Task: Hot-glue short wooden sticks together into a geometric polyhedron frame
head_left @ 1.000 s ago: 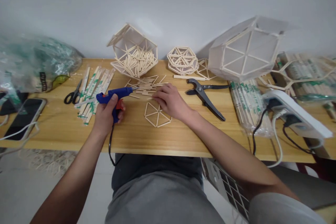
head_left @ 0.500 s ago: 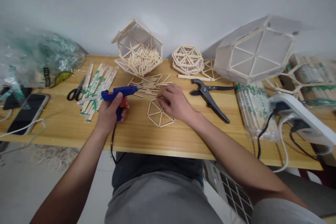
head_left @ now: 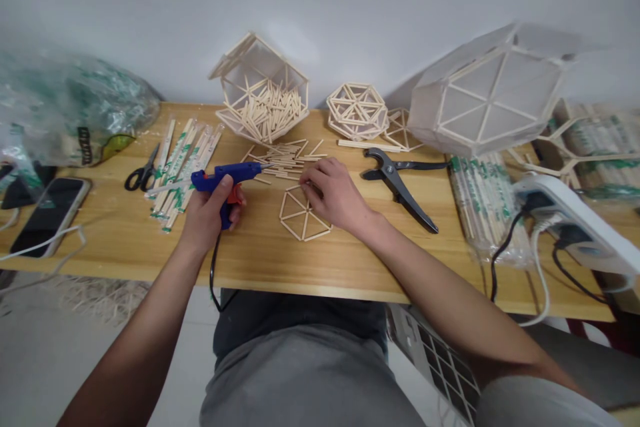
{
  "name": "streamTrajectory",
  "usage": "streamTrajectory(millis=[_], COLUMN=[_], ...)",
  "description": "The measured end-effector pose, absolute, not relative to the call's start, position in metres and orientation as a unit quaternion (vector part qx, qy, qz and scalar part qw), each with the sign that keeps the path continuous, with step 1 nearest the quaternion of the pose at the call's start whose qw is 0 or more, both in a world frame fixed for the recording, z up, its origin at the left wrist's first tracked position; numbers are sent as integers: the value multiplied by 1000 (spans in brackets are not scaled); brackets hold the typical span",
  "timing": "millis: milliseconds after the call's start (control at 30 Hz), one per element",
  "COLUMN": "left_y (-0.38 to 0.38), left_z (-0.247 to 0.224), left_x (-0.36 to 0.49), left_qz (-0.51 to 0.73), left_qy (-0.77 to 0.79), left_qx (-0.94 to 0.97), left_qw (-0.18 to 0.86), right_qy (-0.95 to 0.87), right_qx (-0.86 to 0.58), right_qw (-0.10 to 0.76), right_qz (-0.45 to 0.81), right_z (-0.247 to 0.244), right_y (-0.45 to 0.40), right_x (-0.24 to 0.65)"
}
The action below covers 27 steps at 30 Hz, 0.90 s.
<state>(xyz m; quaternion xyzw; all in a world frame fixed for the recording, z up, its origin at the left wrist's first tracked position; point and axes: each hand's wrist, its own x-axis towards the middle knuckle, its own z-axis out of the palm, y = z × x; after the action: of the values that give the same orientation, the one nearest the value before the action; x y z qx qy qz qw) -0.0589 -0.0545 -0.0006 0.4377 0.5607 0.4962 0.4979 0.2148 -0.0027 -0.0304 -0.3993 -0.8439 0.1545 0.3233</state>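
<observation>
My left hand [head_left: 213, 210] is wrapped round the handle of a blue glue gun [head_left: 215, 177] with a red trigger. Its nozzle points right, over the near side of a pile of short wooden sticks [head_left: 287, 159]. Under the fingertips of my right hand [head_left: 333, 193] lies a flat wheel-shaped stick frame [head_left: 306, 212] with spokes meeting in the middle. Those fingers are bent and pressed together at its upper right side, which they partly cover. Whatever they pinch is hidden.
Behind stand a stick-filled paper-backed bowl [head_left: 265, 110], a small stick lattice [head_left: 357, 110] and a large polyhedron [head_left: 487, 100]. Pliers [head_left: 400, 180] and packed chopsticks [head_left: 485, 207] lie right, beside a power strip [head_left: 575, 227]. Scissors [head_left: 143, 173], wrapped chopsticks [head_left: 187, 160] and a phone [head_left: 50, 217] lie left.
The view has shifted very slightly. Both hands, the glue gun and the stick frame hold nearly the same places.
</observation>
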Motion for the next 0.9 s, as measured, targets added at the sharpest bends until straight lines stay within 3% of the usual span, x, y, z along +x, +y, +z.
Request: streamTrajectory(millis=[900], left_y=[-59], left_z=[2], left_x=[-55], left_qz=[487], left_qy=[584], left_qx=[428], left_qw=[488], right_qy=[-853], right_qx=[-398], right_qw=[305], right_qz=[144], right_z=[-29], right_y=[-2], right_x=[206])
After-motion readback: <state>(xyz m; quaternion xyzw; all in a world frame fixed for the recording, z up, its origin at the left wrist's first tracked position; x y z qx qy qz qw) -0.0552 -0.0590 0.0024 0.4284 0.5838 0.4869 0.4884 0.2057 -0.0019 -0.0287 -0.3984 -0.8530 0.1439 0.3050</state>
